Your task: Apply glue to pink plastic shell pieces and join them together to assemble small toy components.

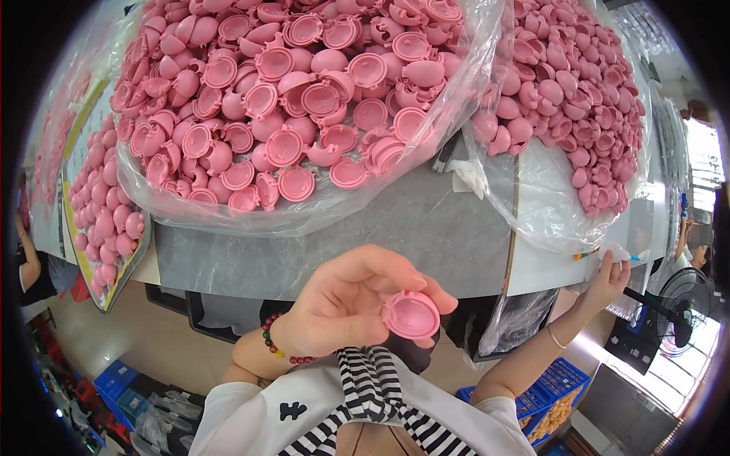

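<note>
My left hand point(342, 300) is raised above the near table edge. Its thumb and fingers close round a pink plastic half-shell point(412, 315), round and hollow, with its open side facing me and small tabs at the rim. Far out to the right, my right hand point(603, 283) reaches over the table edge with fingers stretched out. By its fingertips lie a slim stick-like tool point(584, 256) with orange and blue ends and a whitish scrap point(614, 250). Whether the fingertips touch them I cannot tell.
A large heap of pink half-shells point(284, 147) fills a clear plastic sheet on the grey table point(433, 228). More shells pile up at the right point(553, 93) and on a tray at the left point(106, 213). A black fan point(682, 311) and blue crates point(560, 384) stand at the right.
</note>
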Action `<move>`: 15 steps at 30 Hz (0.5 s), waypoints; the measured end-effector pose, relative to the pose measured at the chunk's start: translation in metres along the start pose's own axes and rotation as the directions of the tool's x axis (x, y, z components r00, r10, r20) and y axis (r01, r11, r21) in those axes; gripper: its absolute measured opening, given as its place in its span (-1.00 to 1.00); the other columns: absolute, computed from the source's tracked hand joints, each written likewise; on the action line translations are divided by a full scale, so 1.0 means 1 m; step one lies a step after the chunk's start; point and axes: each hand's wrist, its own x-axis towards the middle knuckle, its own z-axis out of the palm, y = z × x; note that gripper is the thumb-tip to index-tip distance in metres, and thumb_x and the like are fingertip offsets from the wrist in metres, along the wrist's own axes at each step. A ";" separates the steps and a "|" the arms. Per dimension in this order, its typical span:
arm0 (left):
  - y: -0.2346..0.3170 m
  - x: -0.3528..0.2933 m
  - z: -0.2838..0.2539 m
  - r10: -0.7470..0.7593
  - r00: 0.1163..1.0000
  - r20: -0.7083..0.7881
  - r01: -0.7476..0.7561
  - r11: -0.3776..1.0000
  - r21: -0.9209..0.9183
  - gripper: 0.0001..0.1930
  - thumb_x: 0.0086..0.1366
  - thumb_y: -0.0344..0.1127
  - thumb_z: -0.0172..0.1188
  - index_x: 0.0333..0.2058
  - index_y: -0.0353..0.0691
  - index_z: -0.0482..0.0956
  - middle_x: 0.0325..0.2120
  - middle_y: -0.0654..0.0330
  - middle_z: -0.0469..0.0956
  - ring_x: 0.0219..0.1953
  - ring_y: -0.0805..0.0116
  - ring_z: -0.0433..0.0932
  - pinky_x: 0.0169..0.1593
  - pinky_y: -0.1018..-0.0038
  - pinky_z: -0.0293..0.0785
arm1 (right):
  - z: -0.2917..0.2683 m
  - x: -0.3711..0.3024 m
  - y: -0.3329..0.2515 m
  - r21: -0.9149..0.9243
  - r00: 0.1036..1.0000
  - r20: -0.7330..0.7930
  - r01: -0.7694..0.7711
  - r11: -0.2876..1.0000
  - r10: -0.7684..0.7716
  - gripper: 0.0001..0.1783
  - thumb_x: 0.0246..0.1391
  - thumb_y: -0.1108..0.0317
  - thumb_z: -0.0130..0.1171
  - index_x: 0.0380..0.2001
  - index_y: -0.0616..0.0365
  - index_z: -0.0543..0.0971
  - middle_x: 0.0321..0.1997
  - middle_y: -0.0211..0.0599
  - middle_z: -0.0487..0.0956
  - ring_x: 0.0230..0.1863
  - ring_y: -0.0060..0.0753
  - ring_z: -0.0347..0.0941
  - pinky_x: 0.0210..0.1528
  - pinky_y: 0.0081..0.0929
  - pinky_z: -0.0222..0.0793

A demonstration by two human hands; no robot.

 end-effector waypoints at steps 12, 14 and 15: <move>0.005 0.001 0.013 -0.116 0.990 -0.074 0.098 0.973 -0.209 -0.65 0.10 -0.50 0.10 -0.12 -0.24 0.26 -0.21 -0.19 0.38 -0.24 0.05 0.50 -0.21 0.20 0.51 | 0.053 -0.029 -0.091 -0.374 0.780 0.308 0.626 0.684 -0.545 -0.73 -0.06 0.47 0.12 -0.21 0.23 0.45 -0.16 -0.26 0.42 -0.18 -0.33 0.33 -0.17 -0.41 0.25; 0.006 -0.002 0.012 -0.103 0.987 -0.125 0.090 0.991 -0.104 -0.62 0.07 -0.49 0.15 -0.13 -0.24 0.27 -0.22 -0.18 0.38 -0.24 0.08 0.50 -0.20 0.21 0.51 | 0.084 -0.029 -0.096 -0.366 0.687 0.566 0.705 0.607 -0.457 -0.66 -0.06 0.43 0.10 -0.14 0.17 0.44 -0.18 -0.24 0.42 -0.17 -0.30 0.33 -0.15 -0.36 0.24; 0.005 -0.001 0.014 -0.023 0.987 -0.158 0.036 0.996 0.077 -0.59 0.03 -0.47 0.20 -0.14 -0.24 0.27 -0.22 -0.17 0.38 -0.23 0.11 0.50 -0.20 0.23 0.51 | 0.088 -0.026 -0.096 -0.356 0.599 0.664 0.780 0.515 -0.447 -0.63 -0.07 0.43 0.10 -0.11 0.14 0.43 -0.22 -0.24 0.43 -0.17 -0.28 0.33 -0.13 -0.35 0.24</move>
